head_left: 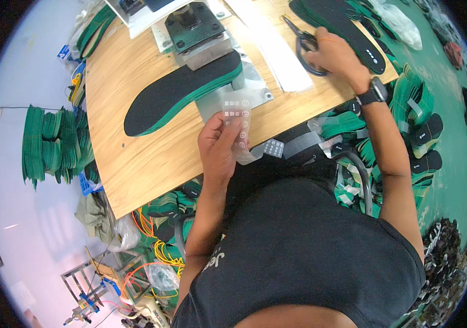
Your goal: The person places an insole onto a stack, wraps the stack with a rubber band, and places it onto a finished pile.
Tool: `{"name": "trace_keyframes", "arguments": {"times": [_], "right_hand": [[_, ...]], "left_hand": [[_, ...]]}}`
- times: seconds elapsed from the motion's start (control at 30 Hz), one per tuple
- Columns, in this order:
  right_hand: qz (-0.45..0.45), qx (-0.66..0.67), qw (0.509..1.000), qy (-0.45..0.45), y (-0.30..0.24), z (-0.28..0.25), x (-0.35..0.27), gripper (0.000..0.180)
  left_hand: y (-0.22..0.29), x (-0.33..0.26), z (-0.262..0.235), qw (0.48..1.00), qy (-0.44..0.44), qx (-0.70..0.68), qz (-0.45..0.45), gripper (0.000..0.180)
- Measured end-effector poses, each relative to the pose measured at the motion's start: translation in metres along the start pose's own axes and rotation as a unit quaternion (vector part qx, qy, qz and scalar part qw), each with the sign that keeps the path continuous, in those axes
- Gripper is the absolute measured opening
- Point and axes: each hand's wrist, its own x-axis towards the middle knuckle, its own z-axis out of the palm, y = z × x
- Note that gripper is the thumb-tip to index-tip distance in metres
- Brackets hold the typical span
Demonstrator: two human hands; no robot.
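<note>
My left hand (220, 145) pinches a translucent strip of printed transfer labels (243, 123) between thumb and fingers, just over the table's near edge. The strip's lower end curls beneath the hand. At the right, my right hand (338, 57) has its fingers closed on the dark handles of a pair of scissors (299, 46), whose blades point to the far left. A stack of black-topped green insoles (181, 95) lies left of my left hand, its far end against a metal press block (206, 50). Another insole stack (348, 35) lies beyond my right hand.
The wooden table (135, 164) carries a white strip-like sheet (277, 49) between press and scissors. A curved metal chair arm (362, 177) and bundled insoles (408, 101) are at the right. More bundles (53, 142) stand at the left, above hoses (165, 254) and a metal frame (88, 273).
</note>
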Motion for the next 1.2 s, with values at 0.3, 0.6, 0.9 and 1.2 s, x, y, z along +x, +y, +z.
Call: {"name": "trace_keyframes", "arguments": {"times": [0.3,0.6,0.9,1.2], "right_hand": [[0.153,0.298,0.94,0.067,0.057,-0.011,-0.046,0.049],[0.014,0.718,0.635,-0.286,-0.068,-0.023,-0.136,0.09],[-0.06,0.573,0.722,-0.383,-0.074,-0.021,-0.145,0.101],[-0.105,0.521,0.768,-0.358,-0.084,-0.018,-0.132,0.094]], "left_hand": [[0.003,0.004,-0.006,0.998,-0.061,0.011,-0.02,0.014],[0.025,0.004,-0.017,0.997,-0.007,0.035,0.069,0.012],[0.034,0.004,-0.024,0.998,0.016,0.006,0.068,0.007],[0.027,-0.005,-0.015,0.986,0.047,0.152,0.053,0.006]]}}
